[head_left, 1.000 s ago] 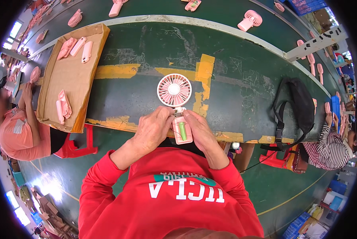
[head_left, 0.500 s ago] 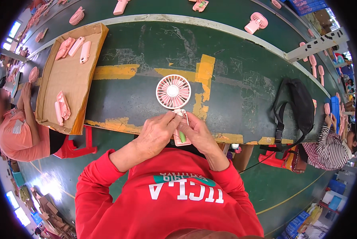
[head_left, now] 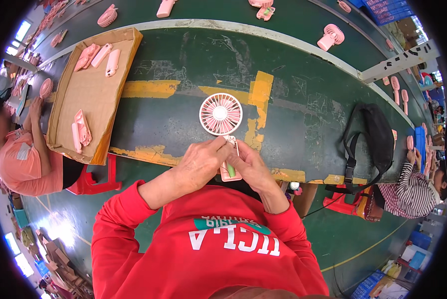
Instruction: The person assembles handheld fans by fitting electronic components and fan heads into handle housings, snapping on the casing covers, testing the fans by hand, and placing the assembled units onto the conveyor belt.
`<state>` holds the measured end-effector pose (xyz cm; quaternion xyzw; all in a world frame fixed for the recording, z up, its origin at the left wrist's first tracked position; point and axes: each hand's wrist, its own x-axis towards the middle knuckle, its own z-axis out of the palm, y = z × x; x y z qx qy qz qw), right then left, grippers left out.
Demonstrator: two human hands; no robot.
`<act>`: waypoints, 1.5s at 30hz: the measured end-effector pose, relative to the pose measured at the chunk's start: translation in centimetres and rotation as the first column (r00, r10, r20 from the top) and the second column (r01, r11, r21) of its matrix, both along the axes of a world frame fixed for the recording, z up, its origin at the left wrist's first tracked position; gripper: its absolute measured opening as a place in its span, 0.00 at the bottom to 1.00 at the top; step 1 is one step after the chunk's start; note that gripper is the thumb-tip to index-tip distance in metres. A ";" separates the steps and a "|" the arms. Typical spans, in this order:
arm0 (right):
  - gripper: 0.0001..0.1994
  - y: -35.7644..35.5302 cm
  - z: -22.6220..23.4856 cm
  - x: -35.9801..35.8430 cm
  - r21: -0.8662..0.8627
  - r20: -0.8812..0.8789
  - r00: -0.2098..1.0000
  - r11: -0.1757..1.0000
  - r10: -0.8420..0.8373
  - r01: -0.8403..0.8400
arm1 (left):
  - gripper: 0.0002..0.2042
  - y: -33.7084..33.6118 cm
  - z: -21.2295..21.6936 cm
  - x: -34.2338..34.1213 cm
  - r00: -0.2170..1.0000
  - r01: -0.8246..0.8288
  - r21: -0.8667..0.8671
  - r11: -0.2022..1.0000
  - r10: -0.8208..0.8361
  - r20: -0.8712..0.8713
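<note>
Fan: one pink handheld fan (head_left: 221,115), its round head lying on the green table (head_left: 173,107), its handle running back between both hands.
Left hand: the left hand (head_left: 199,162) pinched the handle's top.
Right hand: the right hand (head_left: 251,165) gripped the handle's side.
Cardboard tray: one cardboard tray (head_left: 86,94) to the left, holding five pink fan handles (head_left: 80,130).
Bag: one black bag (head_left: 372,137) to the right.

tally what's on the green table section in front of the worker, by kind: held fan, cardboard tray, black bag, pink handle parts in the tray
Pink handheld fan, held by left hand and right hand: 1
Cardboard tray: 1
Black bag: 1
Pink handle parts in the tray: about 5, in two clusters, exact count unclear
Total: about 8
</note>
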<state>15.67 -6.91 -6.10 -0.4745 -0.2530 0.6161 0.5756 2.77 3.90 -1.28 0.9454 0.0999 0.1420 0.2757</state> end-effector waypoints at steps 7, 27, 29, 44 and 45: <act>0.15 0.8 0.3 0.2 -0.164 -0.033 0.997 0.984 -0.075 0.068 | 0.15 -0.2 -0.6 -0.5 0.977 -0.139 -0.106 0.985 0.154 0.151; 0.13 1.0 -0.5 -1.1 -0.099 -0.174 0.948 0.962 -0.268 0.254 | 0.06 -2.8 -2.6 -0.9 0.857 -0.415 -0.171 0.894 0.447 0.256; 0.13 0.9 -0.2 -1.2 -0.105 -0.170 0.947 0.961 -0.273 0.258 | 0.04 -3.0 -2.1 -0.7 0.861 -0.466 -0.201 0.862 0.494 0.123; 0.17 1.3 -0.2 -1.4 -0.151 -0.116 0.936 0.937 -0.333 0.315 | 0.08 2.6 1.0 -7.0 0.874 -0.460 -0.086 0.884 0.468 0.132; 0.17 1.0 -0.5 -1.2 -0.135 -0.093 0.933 0.933 -0.348 0.335 | 0.09 3.9 1.5 -8.1 0.839 -0.532 0.036 0.846 0.521 0.155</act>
